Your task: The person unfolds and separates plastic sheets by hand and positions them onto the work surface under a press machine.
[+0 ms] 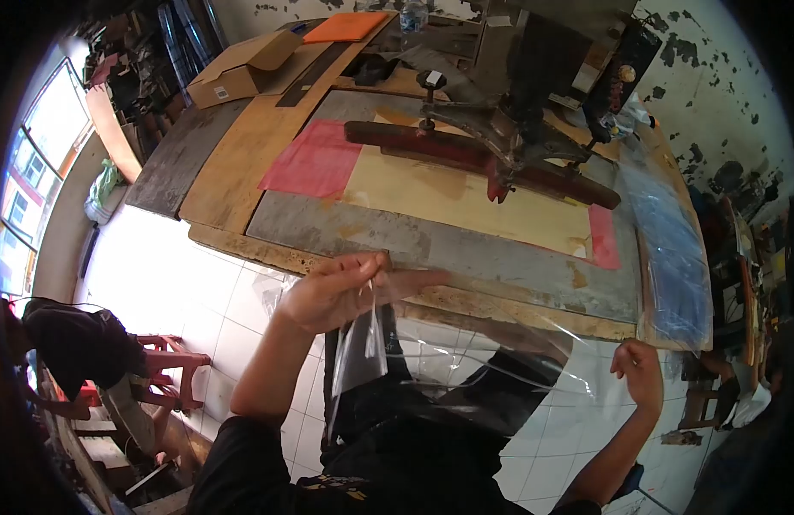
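My left hand (339, 290) is closed in a pinch on a clear plastic sheet (474, 365), near the front edge of the worktable. From that hand the sheet hangs partly folded and spreads to the right across my lap. My right hand (639, 371) is beside the sheet's right end, its fingers curled in. What those fingers hold, if anything, I cannot make out, because the see-through edge fades there. Beyond my hands, a press machine (500, 146) with a long dark red bar stands over a grey plate (380, 232) bearing a yellow sheet (431, 193) and pink-red patches (315, 159).
A stack of clear bluish plastic sheets (667, 249) lies on the table's right side. At the back left are an open cardboard box (242, 73) and an orange folder-like sheet (345, 27). Another person (79, 343) is at the lower left by a red stool (178, 365).
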A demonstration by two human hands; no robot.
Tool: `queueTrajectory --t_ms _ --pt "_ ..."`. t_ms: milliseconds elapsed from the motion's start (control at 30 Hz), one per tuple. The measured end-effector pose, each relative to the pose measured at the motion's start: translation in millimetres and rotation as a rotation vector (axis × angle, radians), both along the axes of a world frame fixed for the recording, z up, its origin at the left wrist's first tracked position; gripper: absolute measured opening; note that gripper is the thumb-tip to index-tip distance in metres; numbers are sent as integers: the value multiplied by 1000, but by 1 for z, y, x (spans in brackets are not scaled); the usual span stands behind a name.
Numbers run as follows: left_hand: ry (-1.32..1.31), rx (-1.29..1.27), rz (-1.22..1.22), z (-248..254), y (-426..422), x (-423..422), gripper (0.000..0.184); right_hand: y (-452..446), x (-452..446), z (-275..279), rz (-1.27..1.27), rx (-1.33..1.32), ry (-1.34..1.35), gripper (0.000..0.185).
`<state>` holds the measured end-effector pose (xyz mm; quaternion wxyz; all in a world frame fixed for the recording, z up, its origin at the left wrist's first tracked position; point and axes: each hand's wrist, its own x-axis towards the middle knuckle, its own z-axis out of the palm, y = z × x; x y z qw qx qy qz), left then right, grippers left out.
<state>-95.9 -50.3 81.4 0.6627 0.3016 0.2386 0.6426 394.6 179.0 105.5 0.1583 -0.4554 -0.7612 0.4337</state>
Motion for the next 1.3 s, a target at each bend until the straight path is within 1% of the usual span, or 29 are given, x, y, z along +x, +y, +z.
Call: queueTrajectory --t_ms 33,67,100,133,167,200,267,300,333,400,433,467,533,567,633,667,700,733,767,800,833,867,933,1000,1067,1133,1200,1233,1300 --pt "25 31 31 -10 0 2 33 1 5 -3 58 -37 36 32" --pt "14 62 55 -25 0 -2 32 3 17 -15 57 -43 34 32" --pt "3 93 79 -40 1 -5 31 7 34 -35 105 -112 530 27" --pt "0 85 75 -36 -3 -6 31 6 38 -40 145 -176 1026 23" --pt "81 64 113 -29 -7 -6 31 5 44 -41 143 -219 995 17" --pt "76 94 122 -22 -4 -3 32 7 47 -42 136 -221 995 17" --pt "66 154 140 -2 2 4 34 3 16 -16 10 -230 199 18" --pt "110 16 64 3 3 2 35 1 13 -13 -26 -172 163 18" --pt "153 -124 -10 5 3 1 36 1 16 -11 -26 -174 163 18" --pt "112 -96 -25 -8 -1 5 37 1 23 -9 -111 2 254 21" --pt "72 -63 -42 -8 -1 10 38 1 23 -4 -123 -10 186 24" --pt "71 -65 -42 -6 -1 15 38 -3 21 0 -124 -13 185 24" --pt "262 -118 13 5 -2 27 38 -19 5 5 -217 369 -96 34" --pt "163 -133 -26 -1 -1 26 34 -29 -6 5 -215 371 -98 34" --pt "153 -107 -24 3 1 38 33 -57 -29 -4 -121 929 145 53" --pt "146 -84 -25 4 3 45 31 -76 -37 -22 -34 771 213 74" --pt "107 -71 -46 2 5 50 32 -93 -52 -39 133 863 186 90" --pt "108 -70 -49 2 7 54 32 -110 -73 -41 277 915 85 98" --pt "75 -100 -73 1 9 57 34 -122 -90 -44 341 961 23 90" --pt "41 -132 -96 1 10 60 38 -123 -95 -58 341 960 23 90" --pt "43 -133 -96 2 12 62 38 -123 -100 -80 278 988 15 87" --pt "50 -182 -61 2 12 63 38 -122 -105 -90 217 1017 10 84" --pt "60 -284 15 3 11 64 40 -116 -106 -85 254 977 -23 80" --pt "11 -286 47 -1 9 64 39 -114 -108 -82 280 820 61 82" --pt "-42 -283 77 -10 8 62 40 -119 -110 -87 312 880 57 83" --pt "-21 -84 -28 -21 5 55 41 -121 -111 -97 342 938 53 83" --pt "-36 -120 -37 -15 5 53 39 -117 -111 -115 268 992 63 73" --pt "-48 -157 -49 -10 5 52 39 -114 -110 -122 270 993 63 73" --pt "-36 -153 -32 -3 5 48 38 -106 -103 -132 212 1033 133 58"
